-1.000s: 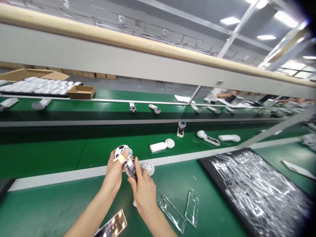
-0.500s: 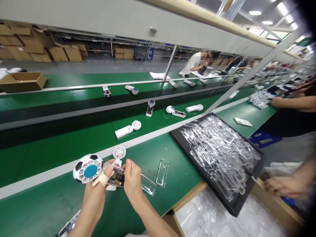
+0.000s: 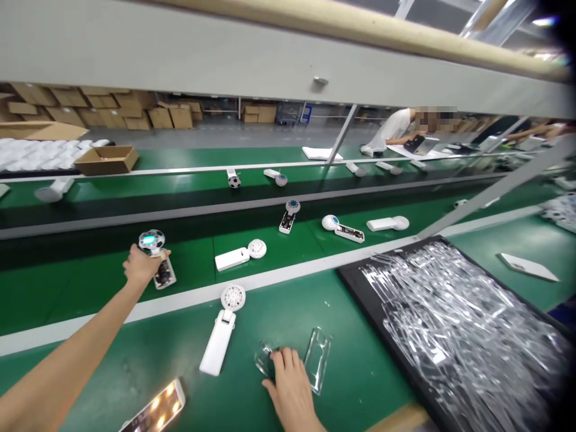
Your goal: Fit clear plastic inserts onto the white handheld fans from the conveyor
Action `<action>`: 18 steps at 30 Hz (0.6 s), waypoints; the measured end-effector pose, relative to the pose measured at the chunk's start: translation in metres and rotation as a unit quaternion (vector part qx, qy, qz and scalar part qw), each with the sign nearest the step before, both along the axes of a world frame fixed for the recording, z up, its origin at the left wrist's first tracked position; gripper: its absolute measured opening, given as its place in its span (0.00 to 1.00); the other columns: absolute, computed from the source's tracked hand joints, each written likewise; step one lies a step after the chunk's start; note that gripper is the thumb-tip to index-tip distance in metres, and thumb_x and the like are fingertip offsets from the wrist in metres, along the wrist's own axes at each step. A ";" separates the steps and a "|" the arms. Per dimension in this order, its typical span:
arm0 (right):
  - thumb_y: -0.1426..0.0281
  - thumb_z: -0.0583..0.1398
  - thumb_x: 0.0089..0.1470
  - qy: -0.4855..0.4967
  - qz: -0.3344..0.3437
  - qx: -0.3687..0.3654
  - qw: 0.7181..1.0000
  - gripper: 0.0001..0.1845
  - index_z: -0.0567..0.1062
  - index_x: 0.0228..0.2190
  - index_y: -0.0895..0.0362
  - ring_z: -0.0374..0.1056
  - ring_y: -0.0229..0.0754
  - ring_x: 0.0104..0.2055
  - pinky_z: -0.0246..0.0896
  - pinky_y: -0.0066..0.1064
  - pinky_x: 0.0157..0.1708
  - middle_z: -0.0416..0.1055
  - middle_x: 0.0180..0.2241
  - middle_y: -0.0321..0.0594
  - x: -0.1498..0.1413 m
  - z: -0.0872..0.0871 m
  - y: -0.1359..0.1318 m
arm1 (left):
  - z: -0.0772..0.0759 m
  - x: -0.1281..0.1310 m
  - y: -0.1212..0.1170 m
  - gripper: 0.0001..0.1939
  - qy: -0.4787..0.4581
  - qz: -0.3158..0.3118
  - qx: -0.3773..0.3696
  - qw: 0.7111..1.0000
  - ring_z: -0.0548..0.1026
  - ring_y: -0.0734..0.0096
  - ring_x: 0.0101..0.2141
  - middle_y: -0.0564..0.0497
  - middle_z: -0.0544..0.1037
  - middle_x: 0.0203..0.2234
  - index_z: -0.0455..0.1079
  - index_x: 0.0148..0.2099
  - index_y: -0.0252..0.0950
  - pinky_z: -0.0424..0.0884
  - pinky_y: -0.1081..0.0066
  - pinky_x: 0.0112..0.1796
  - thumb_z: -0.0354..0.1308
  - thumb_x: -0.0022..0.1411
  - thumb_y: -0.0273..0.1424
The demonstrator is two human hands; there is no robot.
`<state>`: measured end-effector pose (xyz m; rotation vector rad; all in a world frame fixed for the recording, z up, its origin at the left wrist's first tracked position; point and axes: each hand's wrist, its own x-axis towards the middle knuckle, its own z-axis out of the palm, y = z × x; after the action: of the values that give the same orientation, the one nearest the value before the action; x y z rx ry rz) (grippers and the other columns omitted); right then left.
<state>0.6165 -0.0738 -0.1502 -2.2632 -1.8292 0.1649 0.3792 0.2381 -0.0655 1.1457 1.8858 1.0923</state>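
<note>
Stretched out over the green conveyor belt, my left hand (image 3: 143, 264) is closed on a small handheld fan (image 3: 164, 275) with a football-patterned head and a bare circuit board in its handle. My right hand (image 3: 290, 381) rests on the near bench, fingers bent over a clear plastic cover (image 3: 263, 362) that they partly hide. A second clear plastic cover (image 3: 317, 360) lies just right of that hand. Between my hands sits a white handheld fan (image 3: 219, 342), handle toward me. At the lower left, a handle with lit lamps (image 3: 157, 411) lies on the bench.
A black tray (image 3: 360, 294) heaped with clear plastic pieces stands at the right. More fans (image 3: 238, 255) lie along the belt. A slanted metal post (image 3: 477, 186) rises beyond the tray. Across the line, a person (image 3: 389, 132) leans over the bench. A carton (image 3: 108, 161) stands far left.
My left hand has moved forward and left with the football-patterned fan, from bench to belt. My right hand has left the fan and come down on a clear cover. The view has turned left.
</note>
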 end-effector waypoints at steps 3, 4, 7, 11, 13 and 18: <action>0.75 0.56 0.53 0.021 0.025 0.027 0.999 0.05 0.68 0.27 0.54 0.66 0.45 0.33 0.61 0.32 0.29 0.68 0.32 0.39 0.005 -0.015 -0.001 | -0.004 0.037 -0.004 0.37 0.233 -0.160 0.088 0.955 0.46 0.44 0.60 0.34 0.56 0.58 0.51 0.60 0.29 0.49 0.51 0.54 0.58 0.51 0.35; 0.71 0.50 0.58 0.054 0.015 0.029 0.998 0.10 0.69 0.27 0.53 0.67 0.43 0.31 0.59 0.29 0.27 0.69 0.30 0.39 0.008 -0.015 0.001 | -0.007 0.060 -0.009 0.34 0.292 -0.257 0.099 0.916 0.49 0.47 0.59 0.35 0.56 0.58 0.50 0.61 0.30 0.49 0.54 0.55 0.55 0.55 0.37; 0.58 0.40 0.62 0.214 -0.078 0.017 0.974 0.24 0.72 0.34 0.51 0.67 0.40 0.22 0.58 0.27 0.22 0.69 0.21 0.36 0.022 -0.009 0.010 | -0.027 0.136 -0.020 0.33 0.300 -0.437 0.056 0.846 0.62 0.51 0.53 0.41 0.66 0.52 0.55 0.60 0.40 0.56 0.58 0.51 0.57 0.52 0.39; 0.46 0.43 0.55 0.392 -0.217 0.040 0.893 0.31 0.73 0.43 0.52 0.71 0.44 0.30 0.64 0.30 0.30 0.74 0.29 0.41 0.046 0.006 0.019 | -0.043 0.191 -0.011 0.35 0.256 -0.434 0.004 0.864 0.68 0.44 0.46 0.38 0.71 0.44 0.62 0.54 0.37 0.59 0.51 0.46 0.65 0.41 0.32; 0.44 0.45 0.53 0.442 -0.250 0.060 0.859 0.31 0.73 0.44 0.51 0.70 0.46 0.38 0.65 0.31 0.34 0.74 0.37 0.43 0.054 0.020 0.029 | -0.035 0.187 -0.004 0.33 0.212 -0.430 -0.004 0.877 0.70 0.51 0.45 0.42 0.71 0.43 0.61 0.54 0.39 0.62 0.55 0.46 0.63 0.43 0.32; 0.49 0.53 0.52 0.500 -0.179 0.069 0.844 0.28 0.68 0.50 0.50 0.65 0.40 0.28 0.63 0.30 0.29 0.66 0.26 0.35 0.047 0.080 0.085 | 0.024 0.152 -0.020 0.29 -0.120 -0.412 0.014 0.903 0.73 0.65 0.39 0.46 0.72 0.44 0.53 0.58 0.39 0.69 0.67 0.40 0.51 0.56 0.42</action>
<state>0.6640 0.0109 -0.0707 -1.7808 -0.8233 0.9066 0.5310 0.2180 -0.0413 1.5325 1.0062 0.7157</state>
